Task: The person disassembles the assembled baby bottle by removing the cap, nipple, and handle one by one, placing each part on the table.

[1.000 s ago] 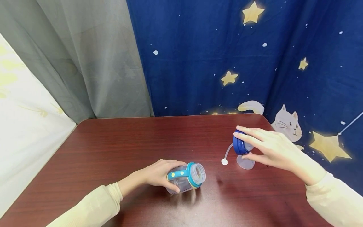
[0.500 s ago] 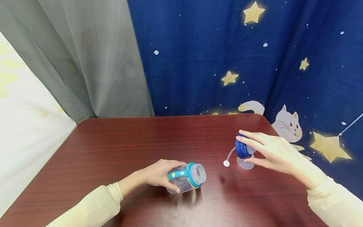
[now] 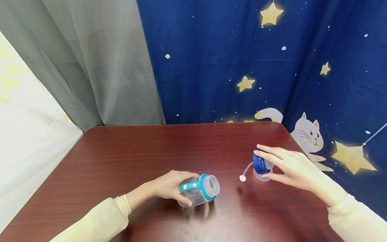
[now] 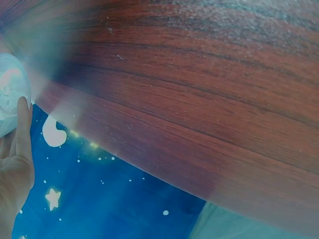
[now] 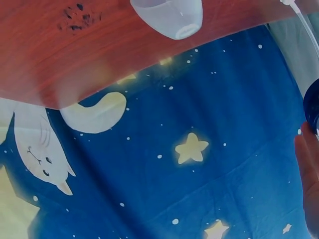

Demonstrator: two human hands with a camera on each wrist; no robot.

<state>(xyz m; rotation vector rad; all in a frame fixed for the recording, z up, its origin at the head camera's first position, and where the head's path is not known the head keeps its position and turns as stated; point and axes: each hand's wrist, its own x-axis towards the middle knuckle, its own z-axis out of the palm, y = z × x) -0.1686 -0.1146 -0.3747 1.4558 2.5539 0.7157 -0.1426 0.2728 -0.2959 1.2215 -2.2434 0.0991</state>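
Observation:
In the head view my left hand [image 3: 167, 185] grips a clear baby bottle [image 3: 193, 195] with a teal collar and handle. The bottle lies tilted on its side, its uncovered threaded mouth facing right. Its base [image 4: 11, 94] shows at the left edge of the left wrist view. To the right, my right hand [image 3: 291, 166] holds a blue bottle lid [image 3: 259, 163] between fingers and thumb, above the table. From the lid hangs a clear straw with a white weighted end [image 3: 242, 178]. A translucent cap [image 5: 172, 17] stands on the table, partly hidden behind the lid in the head view.
Both hands are over a dark red wooden table [image 3: 145, 148]. Behind it hang a grey curtain [image 3: 121, 67] and a blue curtain [image 3: 205, 67] with stars and a cat. A white cloth [image 3: 27, 127] borders the left side.
My right hand has moved down and slightly right with the blue lid and straw, now covering more of the translucent cap. The left hand and bottle stay put.

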